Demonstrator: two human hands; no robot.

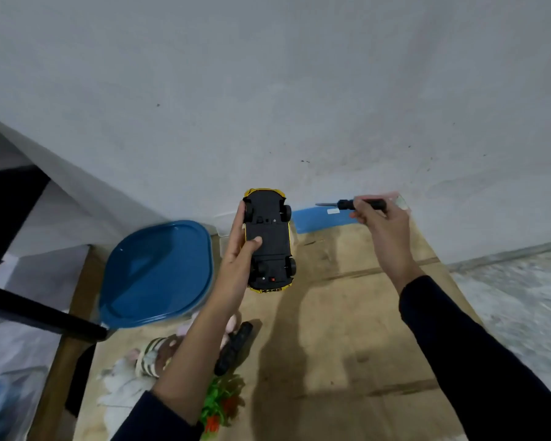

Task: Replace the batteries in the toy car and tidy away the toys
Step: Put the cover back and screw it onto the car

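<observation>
The left hand (240, 249) holds the toy car (269, 240) up above the surface (347, 313), in the middle of the scene and toward the far wall (268, 90). The car is turned over, so its black underside faces the camera and only a thin edge of yellow body shows at each end. The thumb presses on the underside about halfway along, and the fingers reach up the car's left flank. A small red switch (271, 279) sits at the car's near end.

The right hand (382, 224) is off to the right of the car, its fingers curled round the black handle of a screwdriver (341, 204). The shaft points left toward the car, and its tip is apart from the car. Both arms wear dark sleeves.

To the left of the car stands a container with a blue lid (156, 272). A flat blue piece (318, 219) lies at the far edge of the surface against the wall, below the screwdriver. On the near left, partly hidden by the left forearm, lie a striped soft toy (148, 358), a long black object (234, 348) that is too blurred to identify, and a green plastic plant (220, 399) with orange bits.
</observation>
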